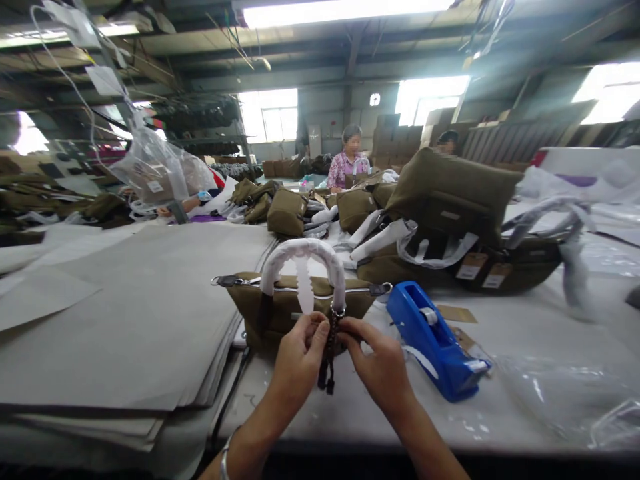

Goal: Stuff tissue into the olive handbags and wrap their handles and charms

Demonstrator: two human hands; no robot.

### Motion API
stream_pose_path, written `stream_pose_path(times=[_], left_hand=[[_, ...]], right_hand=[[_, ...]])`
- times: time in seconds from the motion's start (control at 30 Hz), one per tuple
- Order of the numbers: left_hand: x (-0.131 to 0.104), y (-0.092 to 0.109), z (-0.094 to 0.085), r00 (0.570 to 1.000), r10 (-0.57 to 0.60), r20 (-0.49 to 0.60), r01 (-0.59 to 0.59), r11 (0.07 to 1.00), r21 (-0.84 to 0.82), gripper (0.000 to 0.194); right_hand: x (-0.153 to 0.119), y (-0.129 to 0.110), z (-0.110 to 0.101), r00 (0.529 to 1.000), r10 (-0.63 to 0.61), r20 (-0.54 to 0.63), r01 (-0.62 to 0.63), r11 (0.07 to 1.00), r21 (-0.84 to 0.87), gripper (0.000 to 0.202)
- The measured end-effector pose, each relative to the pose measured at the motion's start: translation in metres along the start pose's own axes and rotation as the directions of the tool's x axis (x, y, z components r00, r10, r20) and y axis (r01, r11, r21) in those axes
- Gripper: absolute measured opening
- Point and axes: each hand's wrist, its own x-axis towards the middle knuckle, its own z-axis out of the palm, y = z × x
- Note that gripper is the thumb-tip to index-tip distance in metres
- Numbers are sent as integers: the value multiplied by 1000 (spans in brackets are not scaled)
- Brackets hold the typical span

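An olive fabric handbag (240, 303) stands upright on the table before me, its zip running along the top. White wrapping covers its arched handle (303, 247). Within the arch a white notched strip (304, 287) reaches down to my fingers; its lower end is hidden. A dark braided tassel (331, 353) hangs from a metal ring at the handle's right foot. My left hand (303, 347) is closed in a pinch against the tassel's left side. From the right, my right hand (377, 353) pinches at the same tassel, its fingertips partly hidden.
A blue tape dispenser (415, 320) stands right of the bag, with cardboard tags (457, 313) beside it. Large paper sheets (125, 320) are stacked at left. More olive bags (450, 193) pile up behind. Clear plastic (560, 393) lies at right. A person (345, 170) sits across.
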Motion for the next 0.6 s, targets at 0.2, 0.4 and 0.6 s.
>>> stream_pose_path(times=[0.2,0.4,0.6], left_hand=[[2,6,-5,1000,-1,21,-1,996,85,30],[8,6,-13,997,-79,-10,79,995,60,40],[10,4,-11,993,-122,3,122,993,-12,43]], right_hand=[[0,-3,1,996,-81,-41,79,996,-49,19],[-1,-5,2,986,55,-156,-55,998,9,11],[3,-6,10,977,73,-199,-68,997,34,10]])
